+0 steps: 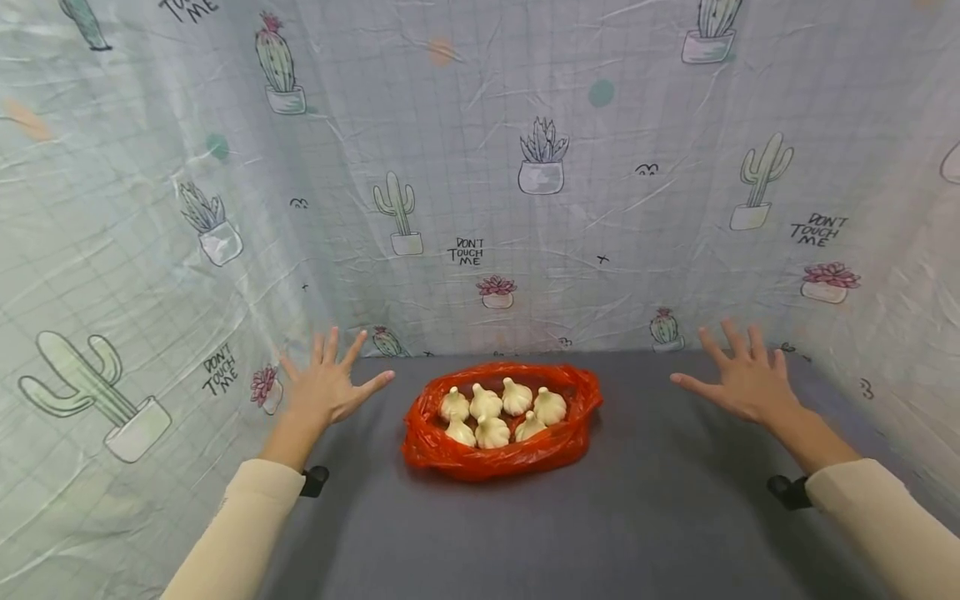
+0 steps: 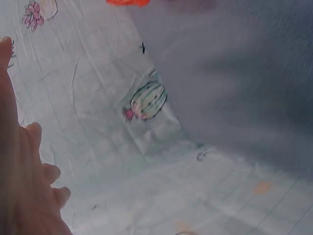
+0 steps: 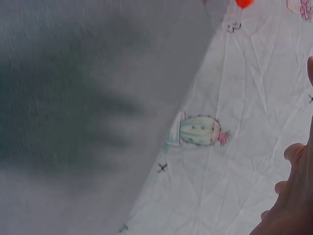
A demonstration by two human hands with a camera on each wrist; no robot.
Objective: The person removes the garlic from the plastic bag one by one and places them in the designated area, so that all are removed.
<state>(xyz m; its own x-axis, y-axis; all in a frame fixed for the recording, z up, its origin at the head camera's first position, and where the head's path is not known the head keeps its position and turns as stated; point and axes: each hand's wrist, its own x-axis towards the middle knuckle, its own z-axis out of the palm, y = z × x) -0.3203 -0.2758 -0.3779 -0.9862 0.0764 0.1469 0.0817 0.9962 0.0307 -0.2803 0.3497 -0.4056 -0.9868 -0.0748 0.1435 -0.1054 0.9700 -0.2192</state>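
Observation:
In the head view a red plastic bag (image 1: 495, 465) lies on the grey table, its mouth rolled wide around several white garlic bulbs (image 1: 492, 432). My left hand (image 1: 324, 388) is held to the left of the bag, fingers spread and nothing in it. On the other side, farther from the bag, my right hand (image 1: 746, 382) has its fingers spread too and holds nothing. Each wrist view catches its hand only at the edge: the left hand (image 2: 29, 171) at the left side, the right hand (image 3: 293, 196) at the lower right. A sliver of red bag shows at the top of both.
The grey table (image 1: 480, 542) runs back to a hanging sheet (image 1: 450, 167) printed with cacti, which also closes in the left and right sides. Both sleeves are cream, with a black strap device (image 1: 315, 481) at the left wrist and another (image 1: 789, 492) at the right.

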